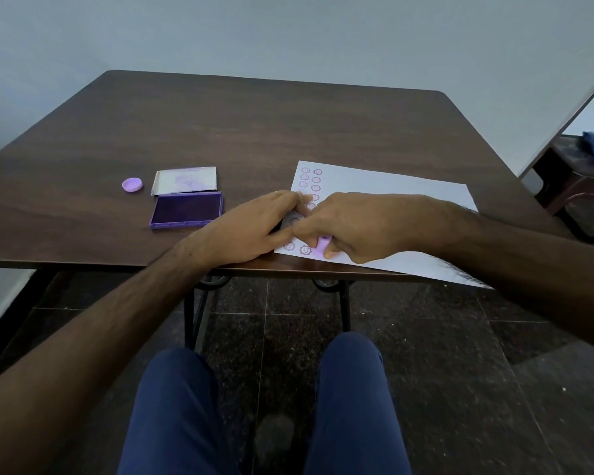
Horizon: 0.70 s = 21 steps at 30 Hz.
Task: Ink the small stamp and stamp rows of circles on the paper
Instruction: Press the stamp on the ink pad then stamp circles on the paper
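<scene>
Now, a reading of where you stand, line by line.

Right hand: your right hand (364,228) is pinched around the small stamp (323,246), pressing it down on the paper (391,197) near the sheet's 7 o'clock corner.

Left hand: your left hand (254,228) lies flat at the paper's 9 o'clock edge, fingers spread and gripping nothing, pinning the sheet.

Stamp position: at the near end of the second column, just at 3 o'clock of the last smiley print (305,250).

Stamp heading: its long axis looks close to upright but leaning; the top tips toward 1 o'clock and the face meets the paper at 7 o'clock. Most of the body is hidden by your fingers, so take the lean as a judgement.

Paper heading: its long axis runs from 10 o'clock to 4 o'clock across the table (288,125), and its near edge overhangs the table's front edge.

Ink pad: the ink pad (186,210) sits open at 9 o'clock of your left hand, its lid (185,180) just beyond it and the small purple cap (132,184) farther out at 9 o'clock.

Risk, smear: a tilted lift would drag the face and blur the circle.

Risk, faint print: the leaning stamp may print only one side.

Risk, shift: the overhanging paper could slide if your left hand eases off.
</scene>
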Motion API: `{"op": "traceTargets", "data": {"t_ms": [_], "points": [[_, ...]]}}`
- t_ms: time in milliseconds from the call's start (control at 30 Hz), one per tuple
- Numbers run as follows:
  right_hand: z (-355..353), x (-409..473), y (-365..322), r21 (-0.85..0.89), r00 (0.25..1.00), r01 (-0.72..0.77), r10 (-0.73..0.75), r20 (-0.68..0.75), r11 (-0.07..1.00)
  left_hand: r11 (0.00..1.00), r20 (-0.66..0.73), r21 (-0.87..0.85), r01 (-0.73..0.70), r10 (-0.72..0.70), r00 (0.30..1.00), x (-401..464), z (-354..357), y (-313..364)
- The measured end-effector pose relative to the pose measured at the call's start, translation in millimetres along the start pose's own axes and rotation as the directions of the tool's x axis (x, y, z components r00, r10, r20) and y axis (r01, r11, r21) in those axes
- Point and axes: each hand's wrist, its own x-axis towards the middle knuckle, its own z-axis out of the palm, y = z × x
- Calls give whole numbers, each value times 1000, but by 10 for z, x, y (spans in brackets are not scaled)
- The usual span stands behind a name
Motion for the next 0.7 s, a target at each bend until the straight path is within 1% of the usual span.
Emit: {"op": "traceTargets", "data": {"t_ms": [167, 267, 400, 533, 700], "points": [[-2, 48, 1, -72, 998, -45, 48, 42, 996, 1000, -2, -1, -4, 4, 1000, 10, 6, -11], [-5, 21, 4, -76, 1000, -6, 8, 21, 997, 1000, 0, -1, -9, 9, 1000, 16, 2, -20], [-5, 51, -2, -83, 998, -49, 53, 43, 995, 1000, 6, 5, -7, 7, 1000, 23, 8, -31], [-4, 39, 12, -68, 998, -34, 38, 50, 997, 1000, -5, 5, -3, 3, 1000, 29, 11, -37], [5, 70, 31, -81, 997, -50, 55, 57, 995, 1000, -13, 9, -13, 13, 1000, 26, 6, -45]]}}
